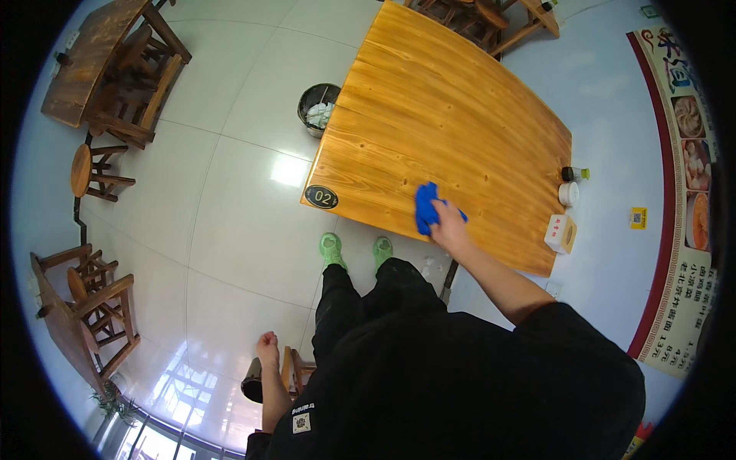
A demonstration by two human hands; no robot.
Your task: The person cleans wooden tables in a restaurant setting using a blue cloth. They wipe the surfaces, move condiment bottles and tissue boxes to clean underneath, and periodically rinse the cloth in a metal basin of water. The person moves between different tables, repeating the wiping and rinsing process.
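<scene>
My right hand presses a crumpled blue cloth onto the top of a wooden table, near its front edge. The fingers are bunched over the cloth and partly hidden by it. Down at my side, away from the table, my left hand hangs with its fingers curled in and nothing visible in it. A dark oval number plate is fixed at the table's front left corner. Against the wall on the right end stand a tissue box, a white jar and a dark sauce bottle with a green cap.
A waste bin holding white paper stands by the table's left side. Another dark bin and a wooden stool are beside my left arm. More tables and stools line the left wall. A menu board hangs on the right wall.
</scene>
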